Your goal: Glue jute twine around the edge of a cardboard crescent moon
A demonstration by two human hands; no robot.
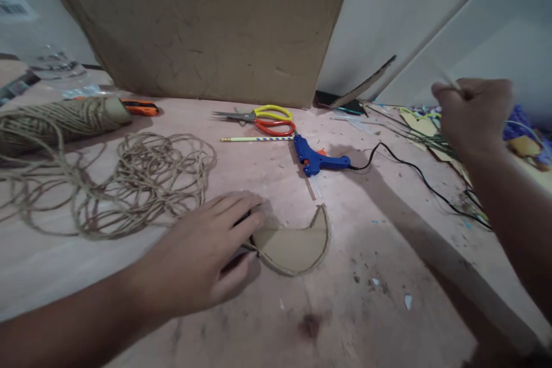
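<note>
A crescent-shaped piece of cardboard point(293, 246) lies on the table, with twine along its curved outer edge. My left hand point(215, 241) is closed on its left end, thumb on the near side, and hides that tip. Up at the right, my right hand point(476, 109) makes a fist above the table, away from the cardboard. A thin pale strand point(448, 77), blurred, pokes out of this fist. Beyond the crescent lies a blue glue gun point(321, 161) with a clear glue stick point(316, 187) protruding toward me. Loose tangled twine point(150, 178) spreads to the left of my left hand.
A twine roll point(92, 115) and an orange cutter point(140, 107) lie at the left. Scissors point(273, 118) and a pencil point(245, 139) rest behind the glue gun, below a standing cardboard sheet point(207, 29). A black cord point(414, 169) runs right. Scraps point(407, 301) dot the table.
</note>
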